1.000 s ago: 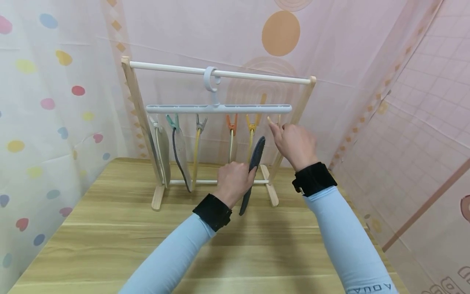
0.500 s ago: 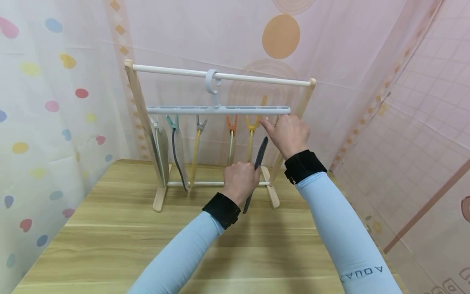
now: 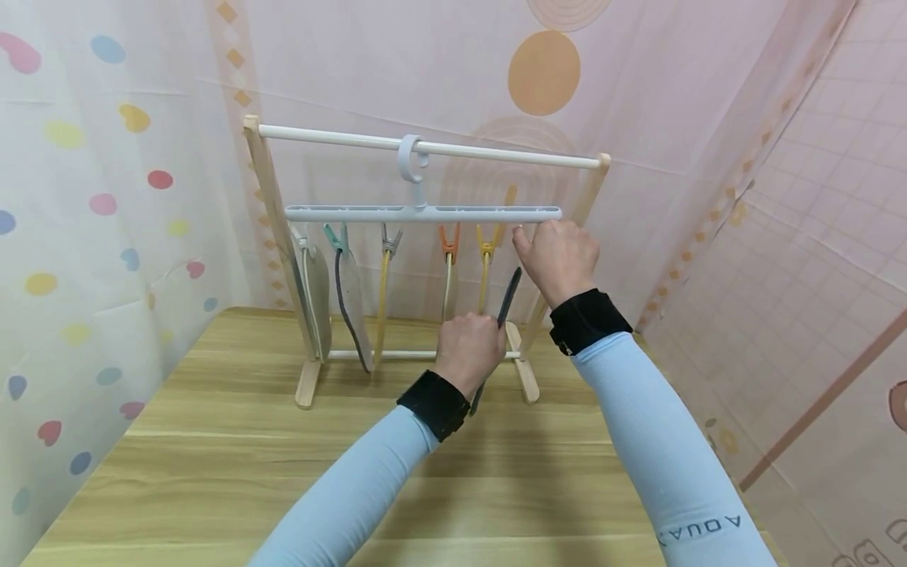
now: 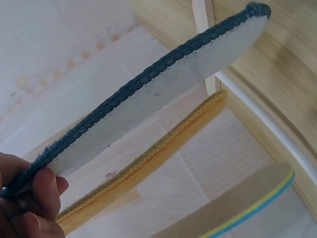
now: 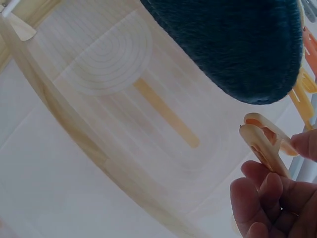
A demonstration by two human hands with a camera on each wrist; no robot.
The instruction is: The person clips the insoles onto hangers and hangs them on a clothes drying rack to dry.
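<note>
My left hand (image 3: pixel 470 346) grips a dark blue fuzzy insole (image 4: pixel 148 75) near its lower part, holding it upright and edge-on below the hanger's right end. Its underside shows pale in the left wrist view. My right hand (image 3: pixel 563 256) is at the right end of the light grey hanger (image 3: pixel 354 213). In the right wrist view its thumb and fingers pinch a cream clothespin (image 5: pixel 260 144), whose tips point toward the insole's rounded end, with a gap between them. The head view hides this clothespin behind the hand.
Several insoles hang from coloured clothespins, among them a yellow insole (image 4: pixel 143 161) just left of mine and one with a yellow-blue edge (image 4: pixel 233 208). The hanger hooks over the white rod (image 3: pixel 496 153) of a wooden stand. The stand rests on a wood-grain table (image 3: pixel 212 441) before a patterned curtain.
My left hand has moved slightly right with the insole, which turned more edge-on. The right hand has moved left and slightly up to the hanger's end, then stayed nearly still.
</note>
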